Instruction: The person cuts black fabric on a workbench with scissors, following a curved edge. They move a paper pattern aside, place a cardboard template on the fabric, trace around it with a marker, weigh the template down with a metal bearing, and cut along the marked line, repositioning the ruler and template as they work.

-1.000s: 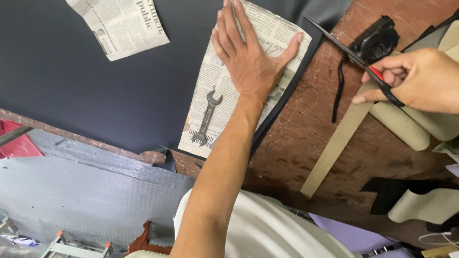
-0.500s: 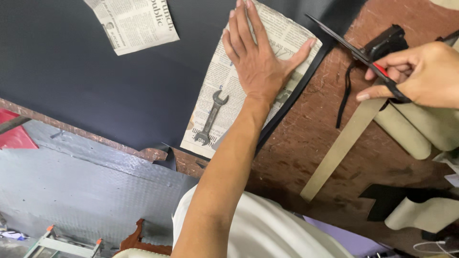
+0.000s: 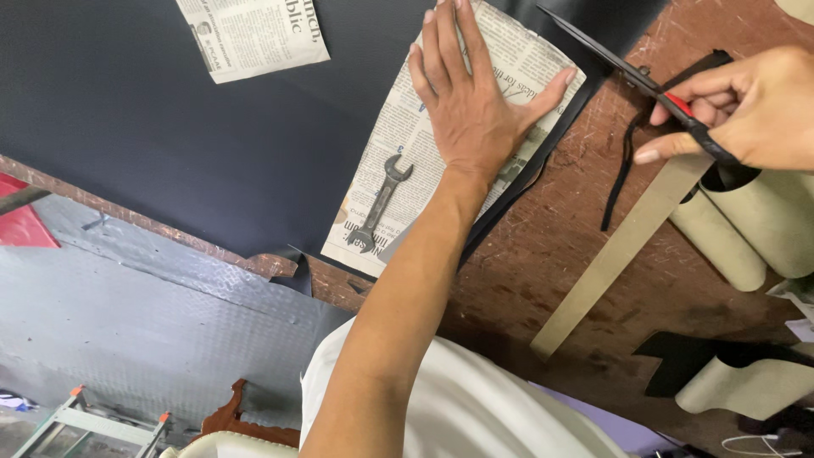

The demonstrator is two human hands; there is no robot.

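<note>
L hand (image 3: 471, 110) spread flat, pressing newspaper pattern (image 3: 449, 144) onto black sheet (image 3: 170, 127). R hand (image 3: 746, 110) curled round scissors (image 3: 632, 80) just right of L thumb, blades' long axis aimed at pattern's far right edge. Wrench (image 3: 379, 203) weights paper by L wrist; tan strip (image 3: 619, 250) on tabletop (image 3: 551, 280) under R hand.

Newspaper pattern (image 3: 441, 136) lies flat on black sheet (image 3: 153, 127), pressed under left hand (image 3: 471, 106). Black scissors (image 3: 632, 76), red-handled, in right hand (image 3: 746, 106), blades pointing left.

Left hand (image 3: 471, 110) pressed flat on a newspaper pattern (image 3: 449, 144) over black sheet material (image 3: 170, 127); a wrench (image 3: 379, 203) lies on the paper. Right hand (image 3: 746, 110) grips scissors (image 3: 636, 80) above the bench (image 3: 577, 254).
</note>
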